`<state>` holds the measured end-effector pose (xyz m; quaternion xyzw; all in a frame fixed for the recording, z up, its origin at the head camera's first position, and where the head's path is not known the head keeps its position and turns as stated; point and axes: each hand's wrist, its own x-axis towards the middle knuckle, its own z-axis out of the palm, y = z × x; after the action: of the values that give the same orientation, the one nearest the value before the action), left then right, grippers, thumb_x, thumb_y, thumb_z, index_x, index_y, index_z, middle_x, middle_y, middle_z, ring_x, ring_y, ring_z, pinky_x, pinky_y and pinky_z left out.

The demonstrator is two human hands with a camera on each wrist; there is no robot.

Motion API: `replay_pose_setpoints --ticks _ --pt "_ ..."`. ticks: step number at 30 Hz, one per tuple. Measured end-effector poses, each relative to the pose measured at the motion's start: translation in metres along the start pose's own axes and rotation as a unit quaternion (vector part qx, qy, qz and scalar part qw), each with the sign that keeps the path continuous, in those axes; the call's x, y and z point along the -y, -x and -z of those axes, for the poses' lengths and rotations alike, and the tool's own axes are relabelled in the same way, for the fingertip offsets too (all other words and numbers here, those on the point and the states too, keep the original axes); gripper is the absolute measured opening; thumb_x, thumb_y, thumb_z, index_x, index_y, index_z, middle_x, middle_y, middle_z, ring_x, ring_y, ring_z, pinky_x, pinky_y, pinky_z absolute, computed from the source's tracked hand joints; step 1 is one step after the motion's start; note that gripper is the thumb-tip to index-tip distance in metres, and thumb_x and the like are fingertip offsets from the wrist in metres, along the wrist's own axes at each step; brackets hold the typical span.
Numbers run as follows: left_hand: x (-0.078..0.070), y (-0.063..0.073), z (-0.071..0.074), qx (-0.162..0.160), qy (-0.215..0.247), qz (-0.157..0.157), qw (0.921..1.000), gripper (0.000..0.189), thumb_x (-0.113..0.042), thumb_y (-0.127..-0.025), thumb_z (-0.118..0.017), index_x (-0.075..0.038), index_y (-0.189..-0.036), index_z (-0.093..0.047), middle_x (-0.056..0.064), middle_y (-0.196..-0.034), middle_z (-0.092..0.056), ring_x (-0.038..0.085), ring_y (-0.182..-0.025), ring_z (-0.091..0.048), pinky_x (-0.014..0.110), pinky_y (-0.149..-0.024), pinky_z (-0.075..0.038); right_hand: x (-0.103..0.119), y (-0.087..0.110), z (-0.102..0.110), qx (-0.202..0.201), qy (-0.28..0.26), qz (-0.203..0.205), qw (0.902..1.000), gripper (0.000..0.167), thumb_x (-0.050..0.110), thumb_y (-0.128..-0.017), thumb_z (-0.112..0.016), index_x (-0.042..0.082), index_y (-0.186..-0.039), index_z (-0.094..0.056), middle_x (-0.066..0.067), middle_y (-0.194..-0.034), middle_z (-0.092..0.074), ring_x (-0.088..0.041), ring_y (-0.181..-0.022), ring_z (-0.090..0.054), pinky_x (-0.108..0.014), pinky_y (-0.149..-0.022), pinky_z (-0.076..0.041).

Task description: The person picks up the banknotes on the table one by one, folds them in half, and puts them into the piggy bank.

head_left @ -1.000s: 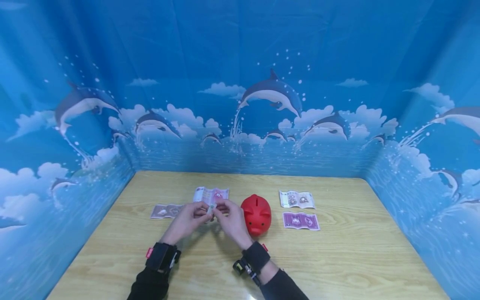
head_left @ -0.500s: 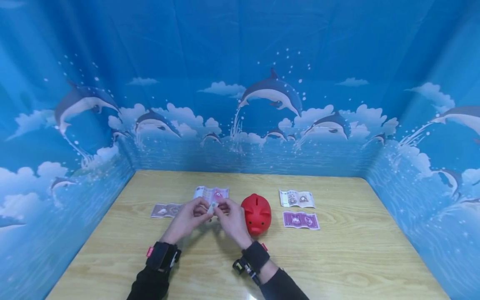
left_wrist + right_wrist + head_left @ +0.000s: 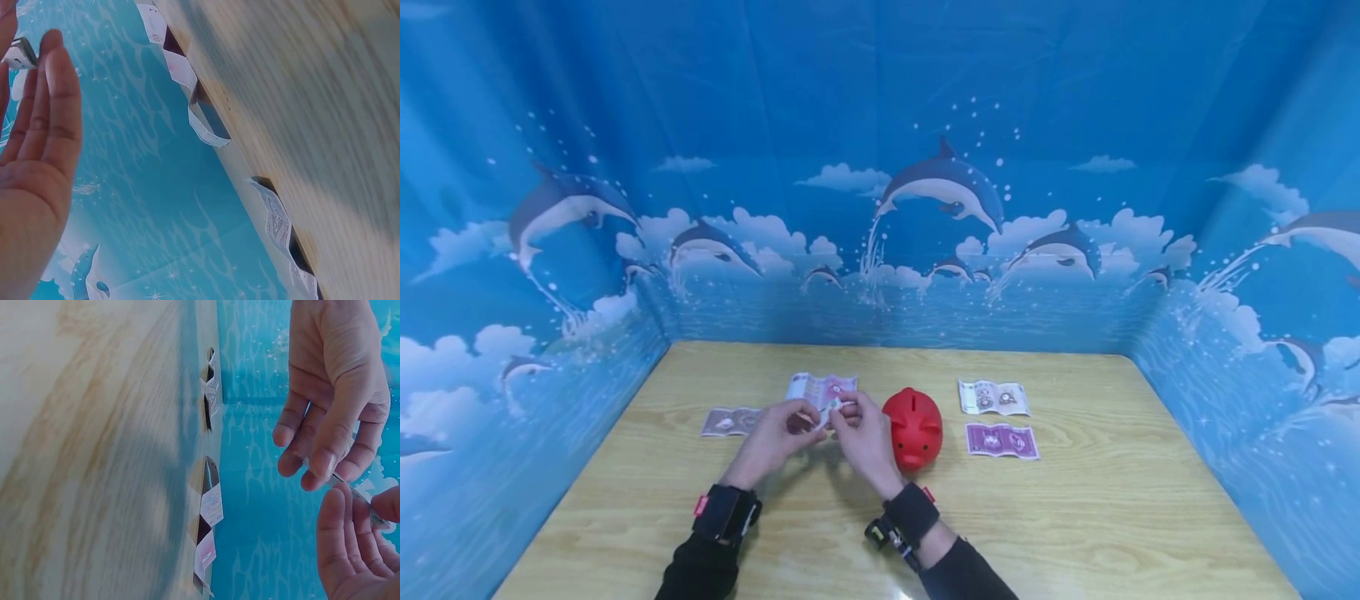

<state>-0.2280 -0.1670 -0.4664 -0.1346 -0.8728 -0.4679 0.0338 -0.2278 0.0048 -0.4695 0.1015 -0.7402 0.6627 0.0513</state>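
Between my two hands is a small folded banknote [image 3: 827,413], pale with a greenish mark, held just above the table. My left hand [image 3: 775,442] pinches its left end between thumb and fingers. The right hand [image 3: 863,443] pinches the other end, thumb toward me. In the right wrist view the folded banknote [image 3: 371,511] shows as a thin edge spanning both sets of fingertips. Its corner also appears by the left fingers in the left wrist view. Immediately right of my right hand stands a red piggy bank [image 3: 914,429], coin slot on top and face toward me.
Behind my hands lies a pink banknote [image 3: 811,387], partly covered by them. A grey-brown banknote [image 3: 728,422] is at left. Right of the piggy bank lie a pale banknote [image 3: 994,398] and a purple one [image 3: 1002,442], creased. A dolphin-print curtain [image 3: 880,308] surrounds the table.
The folded banknote has turned from showing its flat face to a narrow, slanted strip. My right fingers have risen slightly, and the left fingers have shifted a little; everything else is unchanged.
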Motion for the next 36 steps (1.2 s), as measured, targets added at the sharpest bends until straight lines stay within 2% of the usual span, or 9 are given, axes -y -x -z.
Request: replay_pose_setpoints --ticks 6,10,15,21,27,32,36 --pt "0.000 0.000 0.000 -0.015 -0.008 -0.010 0.9998 0.017 -0.012 -0.080 -0.080 -0.016 -0.091 -0.068 0.001 -0.092 -0.071 0.012 -0.082 -0.068 0.026 -0.074 -0.056 0.003 0.000 0.000 -0.006 0.006 0.001 1.0000 0.030 0.012 -0.093 -0.065 0.007 -0.123 -0.065 -0.012 -0.088 -0.070 -0.023 -0.080 -0.072 -0.044 -0.070 -0.060" --pt "-0.001 0.000 -0.001 -0.025 0.000 -0.030 0.9992 0.017 -0.010 -0.080 -0.079 -0.016 -0.092 -0.069 0.002 -0.094 -0.072 0.014 -0.085 -0.070 0.025 -0.075 -0.057 0.004 0.000 0.001 -0.008 0.018 0.008 0.9998 0.033 0.016 -0.092 -0.068 0.005 -0.123 -0.065 -0.012 -0.089 -0.071 -0.022 -0.080 -0.072 -0.034 -0.067 -0.061" --pt "-0.004 0.000 -0.003 -0.043 0.002 -0.068 0.9968 0.018 -0.009 -0.083 -0.077 -0.017 -0.098 -0.072 0.001 -0.097 -0.073 0.014 -0.088 -0.070 0.026 -0.079 -0.057 0.009 0.000 0.004 -0.014 0.048 0.023 0.9985 0.036 0.021 -0.089 -0.072 0.007 -0.122 -0.067 -0.010 -0.089 -0.072 -0.012 -0.078 -0.070 -0.021 -0.063 -0.058" --pt "-0.010 -0.001 -0.008 -0.081 0.010 -0.105 0.9912 0.019 -0.009 -0.082 -0.078 -0.015 -0.099 -0.073 0.001 -0.096 -0.074 0.015 -0.087 -0.071 0.029 -0.078 -0.058 0.018 0.000 0.008 -0.034 0.093 0.063 0.9931 0.027 0.018 -0.090 -0.070 0.011 -0.116 -0.071 -0.006 -0.090 -0.074 -0.012 -0.080 -0.068 -0.020 -0.066 -0.056" --pt "-0.013 -0.005 -0.015 -0.120 0.030 -0.151 0.9808 0.025 -0.005 -0.080 -0.079 -0.010 -0.103 -0.074 0.006 -0.099 -0.074 0.020 -0.086 -0.073 0.030 -0.076 -0.059 0.028 0.001 0.014 -0.044 0.112 0.090 0.9887 0.020 0.020 -0.092 -0.069 0.016 -0.111 -0.073 -0.001 -0.090 -0.075 -0.011 -0.080 -0.069 -0.020 -0.063 -0.056" --pt "-0.017 -0.007 -0.024 -0.143 0.050 -0.171 0.9735 0.028 0.000 -0.078 -0.078 -0.007 -0.105 -0.073 0.010 -0.102 -0.074 0.023 -0.086 -0.073 0.033 -0.074 -0.060 0.031 0.000 0.022 -0.045 0.162 0.141 0.9756 0.014 0.024 -0.092 -0.070 0.016 -0.103 -0.074 0.003 -0.086 -0.073 -0.008 -0.076 -0.067 -0.019 -0.057 -0.051" --pt "-0.025 -0.007 -0.029 -0.152 0.070 -0.174 0.9704 0.030 0.005 -0.077 -0.077 -0.002 -0.105 -0.072 0.016 -0.104 -0.073 0.029 -0.088 -0.072 0.039 -0.076 -0.060 0.034 -0.002 0.028 -0.049 0.196 0.178 0.9630 0.012 0.027 -0.091 -0.071 0.017 -0.097 -0.073 0.004 -0.080 -0.071 -0.006 -0.072 -0.064 -0.018 -0.058 -0.049"
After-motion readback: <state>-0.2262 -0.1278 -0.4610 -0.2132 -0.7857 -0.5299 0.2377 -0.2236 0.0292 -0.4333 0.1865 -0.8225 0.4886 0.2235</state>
